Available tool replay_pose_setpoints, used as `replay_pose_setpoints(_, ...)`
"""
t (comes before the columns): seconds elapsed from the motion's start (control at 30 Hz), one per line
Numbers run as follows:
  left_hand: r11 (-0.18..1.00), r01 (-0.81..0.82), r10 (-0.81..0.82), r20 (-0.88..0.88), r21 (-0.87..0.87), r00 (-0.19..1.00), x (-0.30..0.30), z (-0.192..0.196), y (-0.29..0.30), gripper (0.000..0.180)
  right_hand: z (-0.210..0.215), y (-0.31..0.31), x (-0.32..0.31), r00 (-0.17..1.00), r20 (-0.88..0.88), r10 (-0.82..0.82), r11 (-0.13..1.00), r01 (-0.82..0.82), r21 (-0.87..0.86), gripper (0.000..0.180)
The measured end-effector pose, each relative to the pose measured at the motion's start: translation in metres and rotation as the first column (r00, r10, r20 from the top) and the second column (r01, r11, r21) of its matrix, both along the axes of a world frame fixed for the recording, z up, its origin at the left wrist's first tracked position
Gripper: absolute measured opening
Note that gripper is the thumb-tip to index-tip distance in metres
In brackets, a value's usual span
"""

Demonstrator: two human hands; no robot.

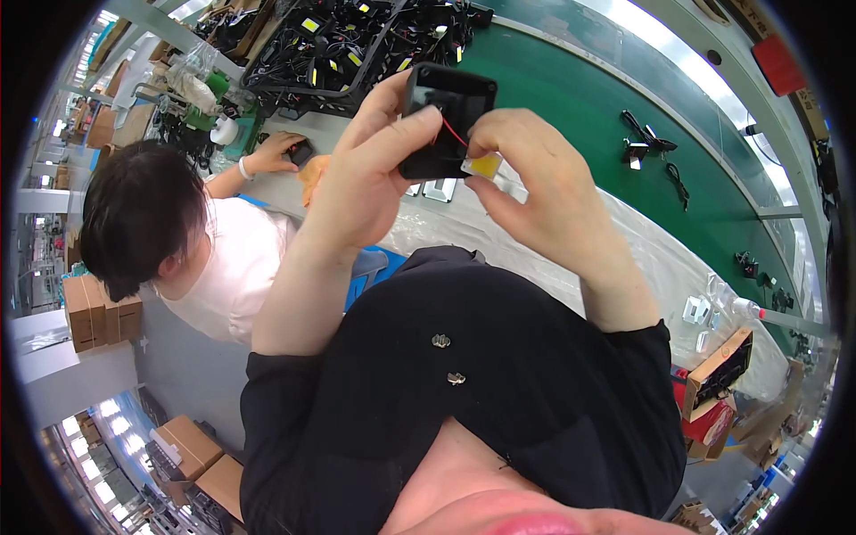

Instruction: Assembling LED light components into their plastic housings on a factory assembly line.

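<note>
My left hand (374, 156) grips a black rectangular plastic housing (453, 89) by its left side, the thumb reaching over the hollow inside. A red wire (453, 132) runs out of the housing toward my right hand (539, 178). Between the right thumb and fingers is a small yellow-and-white LED panel (484, 166), pinched close to the housing's lower right corner. Whether the wire joins the panel is hidden by my fingers. Below the housing, small silvery metal pieces (439, 190) lie on the plastic-covered table edge (526, 254).
A black crate (383, 53) full of wired parts stands at the far left on the green belt (562, 98). Cabled parts (637, 152) lie on the belt. A co-worker (205, 241) sits at my left, one hand on a small black part. An open cardboard box (718, 374) is at right.
</note>
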State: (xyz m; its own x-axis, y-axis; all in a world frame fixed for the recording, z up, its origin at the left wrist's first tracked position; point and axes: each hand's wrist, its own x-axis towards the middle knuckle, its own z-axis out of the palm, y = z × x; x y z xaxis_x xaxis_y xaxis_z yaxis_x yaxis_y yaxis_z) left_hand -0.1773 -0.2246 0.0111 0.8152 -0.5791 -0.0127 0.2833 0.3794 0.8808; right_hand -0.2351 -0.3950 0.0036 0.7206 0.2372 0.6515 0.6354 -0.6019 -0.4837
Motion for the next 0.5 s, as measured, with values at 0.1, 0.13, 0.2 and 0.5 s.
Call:
replay_pose_setpoints(0.1,0.973,0.108,-0.116,0.031,0.205,0.993,0.002,0.004,0.016,0.047,0.006,-0.012,-0.008,0.997,-0.06,0.054,0.993,-0.06,-0.099,0.027)
replay_pose_setpoints(0.13,0.951,0.15,-0.161,0.017,0.27,0.987,0.002,0.007,0.022,0.049,0.007,-0.015,-0.009,0.997,-0.061,0.057,0.993,-0.063,-0.096,0.027)
replay_pose_setpoints(0.2,0.938,0.226,-0.225,-0.033,0.262,0.974,0.002,0.012,0.027,0.056,0.008,-0.019,-0.008,0.998,0.027,0.065,0.989,-0.061,-0.136,0.025)
replay_pose_setpoints(0.5,0.977,0.149,-0.175,0.174,0.151,0.969,-0.008,0.013,0.014,0.07,0.029,-0.021,-0.02,0.996,0.023,-0.083,0.996,0.084,-0.04,0.029)
